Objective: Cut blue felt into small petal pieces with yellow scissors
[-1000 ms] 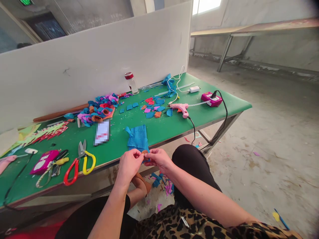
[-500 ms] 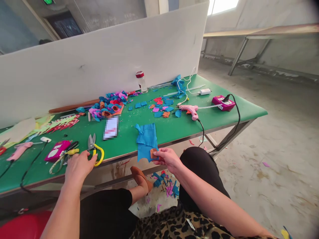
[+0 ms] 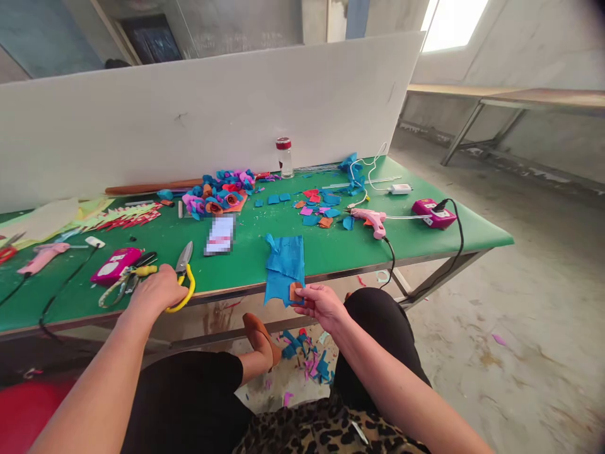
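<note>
My left hand (image 3: 155, 291) is closed over the yellow and red handles of the scissors (image 3: 184, 271) lying at the near edge of the green table (image 3: 331, 249). My right hand (image 3: 320, 301) pinches a small orange felt piece (image 3: 295, 291) against the lower corner of a blue felt sheet (image 3: 285, 265). That sheet hangs partly over the table's front edge.
A pink glue gun (image 3: 371, 219) with a black cord and a magenta power strip (image 3: 433, 212) lie at the right. Felt scraps (image 3: 317, 207) and felt flowers (image 3: 220, 194) sit further back, with a small bottle (image 3: 284, 156) by the white partition. More tools (image 3: 123, 270) lie at the left.
My left hand let go of the felt, swung left and closed on the scissors' handles. My right hand kept hold of the orange piece and blue sheet. The view shifted left.
</note>
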The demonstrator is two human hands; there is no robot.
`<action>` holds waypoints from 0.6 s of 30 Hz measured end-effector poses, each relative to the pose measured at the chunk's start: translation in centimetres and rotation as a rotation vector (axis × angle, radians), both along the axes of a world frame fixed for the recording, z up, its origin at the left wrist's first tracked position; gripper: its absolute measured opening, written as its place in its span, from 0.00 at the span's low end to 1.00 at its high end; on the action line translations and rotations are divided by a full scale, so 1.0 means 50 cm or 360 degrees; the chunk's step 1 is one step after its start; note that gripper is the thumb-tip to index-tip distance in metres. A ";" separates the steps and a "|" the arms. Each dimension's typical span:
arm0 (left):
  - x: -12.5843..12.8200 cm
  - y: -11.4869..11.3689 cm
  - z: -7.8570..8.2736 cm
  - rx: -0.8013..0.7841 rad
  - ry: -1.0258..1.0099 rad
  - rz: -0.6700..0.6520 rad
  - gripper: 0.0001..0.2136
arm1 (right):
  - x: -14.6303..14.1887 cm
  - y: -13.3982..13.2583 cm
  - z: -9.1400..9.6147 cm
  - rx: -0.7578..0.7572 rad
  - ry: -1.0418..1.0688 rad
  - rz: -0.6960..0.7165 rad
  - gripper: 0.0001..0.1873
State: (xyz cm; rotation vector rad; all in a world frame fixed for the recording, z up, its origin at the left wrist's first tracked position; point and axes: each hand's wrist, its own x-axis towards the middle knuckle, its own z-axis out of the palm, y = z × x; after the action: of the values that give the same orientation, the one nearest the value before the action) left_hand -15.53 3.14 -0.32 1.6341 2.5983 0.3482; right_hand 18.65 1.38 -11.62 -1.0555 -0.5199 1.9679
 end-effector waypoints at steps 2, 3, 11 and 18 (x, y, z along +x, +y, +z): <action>0.000 -0.018 0.015 -0.0079 -0.0013 -0.0021 0.10 | -0.003 0.001 0.001 0.0003 0.0007 -0.0008 0.09; 0.001 -0.029 0.020 -0.0109 -0.0007 0.0017 0.10 | -0.004 0.001 0.002 -0.0002 0.0008 -0.0011 0.09; 0.136 -0.248 -0.088 0.0886 -0.1291 0.0228 0.17 | -0.013 0.001 0.000 -0.0023 0.0099 -0.0010 0.12; 0.323 -0.373 -0.251 0.0189 -0.1721 -0.0112 0.13 | -0.019 -0.005 0.006 -0.0051 0.0056 -0.0047 0.12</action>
State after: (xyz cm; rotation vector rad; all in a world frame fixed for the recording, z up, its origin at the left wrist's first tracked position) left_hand 0.61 -15.51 -12.88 1.0579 1.7011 1.0362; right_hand 17.68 1.11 -11.32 -1.0407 -0.4529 1.9712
